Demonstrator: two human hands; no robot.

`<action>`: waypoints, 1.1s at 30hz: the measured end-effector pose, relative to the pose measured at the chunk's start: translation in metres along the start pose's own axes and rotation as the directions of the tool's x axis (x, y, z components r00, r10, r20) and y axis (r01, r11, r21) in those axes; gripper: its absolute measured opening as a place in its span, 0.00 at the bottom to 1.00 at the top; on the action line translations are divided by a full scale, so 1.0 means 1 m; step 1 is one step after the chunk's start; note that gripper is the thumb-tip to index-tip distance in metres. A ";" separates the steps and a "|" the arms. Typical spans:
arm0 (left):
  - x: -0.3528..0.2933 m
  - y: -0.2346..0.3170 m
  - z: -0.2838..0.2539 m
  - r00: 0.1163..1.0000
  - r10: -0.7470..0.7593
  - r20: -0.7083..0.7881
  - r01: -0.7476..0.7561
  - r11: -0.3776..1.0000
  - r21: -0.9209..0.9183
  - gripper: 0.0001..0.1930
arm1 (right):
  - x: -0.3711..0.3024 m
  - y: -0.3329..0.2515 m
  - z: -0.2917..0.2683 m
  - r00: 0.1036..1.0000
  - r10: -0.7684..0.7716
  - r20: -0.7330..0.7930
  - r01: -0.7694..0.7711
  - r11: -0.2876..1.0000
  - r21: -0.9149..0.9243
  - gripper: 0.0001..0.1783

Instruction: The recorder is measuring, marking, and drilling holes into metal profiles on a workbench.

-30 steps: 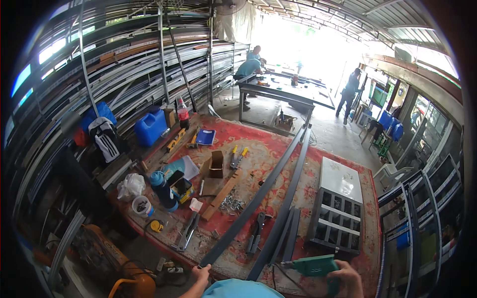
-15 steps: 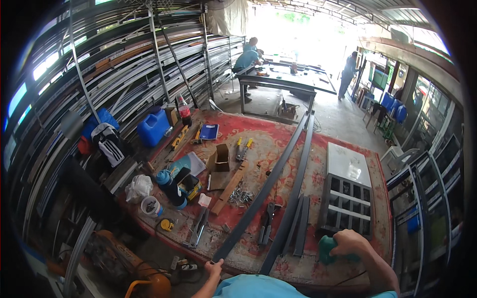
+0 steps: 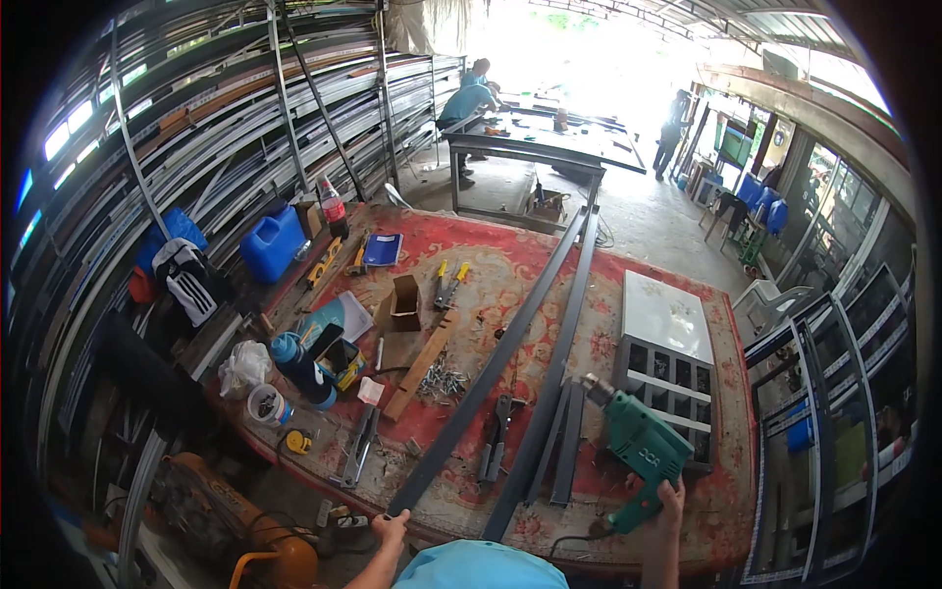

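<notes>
My left hand (image 3: 391, 527) is closed around the near end of a long dark metal bar (image 3: 491, 363) lying across the carpet-covered table (image 3: 446, 228). In my right hand (image 3: 671, 503) is a green corded power drill (image 3: 648, 444), gripped by its handle. Its chuck points up and to the left, over the table and near a white and grey box with compartments (image 3: 669, 312). A second long dark bar (image 3: 549, 393) runs beside the first, and short dark bars (image 3: 567, 461) lie between it and the drill. Locking pliers (image 3: 497, 437) rest between the long bars.
Left on the table are a notched wooden strip (image 3: 420, 368), scattered rivets or screws (image 3: 446, 381), a blue bottle (image 3: 302, 369), a tape measure (image 3: 297, 442) and a cardboard box (image 3: 405, 302). An orange compressor (image 3: 270, 545) stands at lower left. Other people (image 3: 465, 103) work at a far table.
My right hand has lifted the drill and turned it, bringing it into full view with the chuck toward the bars. My left hand stays on the bar's end; the view has shifted slightly.
</notes>
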State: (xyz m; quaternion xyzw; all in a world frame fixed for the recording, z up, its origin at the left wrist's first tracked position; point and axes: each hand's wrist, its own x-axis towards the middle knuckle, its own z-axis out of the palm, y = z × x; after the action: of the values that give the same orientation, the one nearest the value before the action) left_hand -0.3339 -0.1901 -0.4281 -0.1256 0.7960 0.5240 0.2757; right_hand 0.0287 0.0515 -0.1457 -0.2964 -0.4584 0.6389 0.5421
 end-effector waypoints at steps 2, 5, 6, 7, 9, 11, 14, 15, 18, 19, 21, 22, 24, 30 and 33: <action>0.000 -0.006 0.002 0.996 0.040 -0.083 -0.030 0.993 0.112 0.15 | -0.004 -0.007 0.021 0.983 0.162 0.089 -0.184 0.901 0.393 0.38; 0.002 -0.019 0.008 0.988 0.126 -0.084 -0.113 0.984 0.140 0.16 | -0.007 0.037 0.010 0.975 0.156 0.159 -0.207 0.899 0.385 0.43; -0.005 -0.013 0.005 0.988 0.123 -0.097 -0.105 0.979 0.174 0.16 | -0.006 0.047 0.013 0.972 0.187 0.141 -0.228 0.895 0.383 0.43; -0.014 -0.007 0.001 0.992 0.099 -0.077 -0.088 0.986 0.139 0.16 | -0.007 0.052 0.019 0.955 0.258 0.143 -0.291 0.903 0.316 0.43; -0.013 -0.026 -0.002 0.990 0.109 -0.091 -0.096 0.987 0.130 0.17 | -0.008 0.056 0.024 0.931 0.332 0.154 -0.361 0.901 0.239 0.44; -0.016 -0.047 -0.006 0.983 0.142 -0.117 -0.131 0.987 0.095 0.20 | -0.010 0.054 0.028 0.879 0.415 0.235 -0.452 0.883 0.130 0.41; -0.032 -0.050 0.003 0.945 0.271 -0.183 -0.261 0.962 0.078 0.25 | 0.000 0.054 0.010 0.778 0.581 0.237 -0.510 0.806 -0.301 0.34; -0.049 -0.030 0.006 0.919 0.325 -0.222 -0.306 0.945 0.117 0.26 | 0.003 0.054 0.022 0.783 0.574 0.239 -0.479 0.802 -0.357 0.31; -0.042 -0.014 0.010 0.928 0.334 -0.165 -0.331 0.942 0.046 0.28 | 0.014 0.047 0.079 0.725 0.571 0.385 -0.352 0.788 -0.506 0.31; -0.040 -0.010 0.011 0.938 0.292 -0.186 -0.274 0.955 0.117 0.28 | 0.022 0.056 0.085 0.681 0.570 0.459 -0.222 0.758 -0.613 0.34; -0.049 0.022 0.009 0.974 0.176 -0.140 -0.152 0.974 0.167 0.27 | 0.027 0.054 0.126 0.615 0.650 0.447 -0.093 0.623 -0.777 0.39; -0.053 0.029 0.008 0.983 0.150 -0.104 -0.136 0.982 0.129 0.25 | 0.028 0.057 0.142 0.575 0.696 0.429 -0.097 0.579 -0.810 0.39; -0.050 0.012 0.011 0.981 0.153 -0.120 -0.152 0.988 0.016 0.23 | 0.030 0.068 0.180 0.455 0.738 0.497 0.172 0.475 -0.863 0.42; -0.057 -0.010 -0.002 0.978 0.165 -0.129 -0.162 0.986 0.031 0.20 | -0.010 0.098 0.242 0.279 0.858 0.431 0.326 0.338 -0.883 0.43; -0.058 -0.022 0.001 0.946 0.235 -0.223 -0.236 0.971 0.021 0.19 | -0.025 0.111 0.260 0.233 0.866 0.442 0.407 0.326 -0.853 0.43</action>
State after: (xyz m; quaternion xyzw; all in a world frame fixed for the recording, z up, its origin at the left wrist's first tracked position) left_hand -0.2753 -0.2035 -0.4116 -0.0886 0.8297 0.5380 0.1194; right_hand -0.2396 -0.0406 -0.1449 -0.1816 -0.8642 0.3958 -0.2521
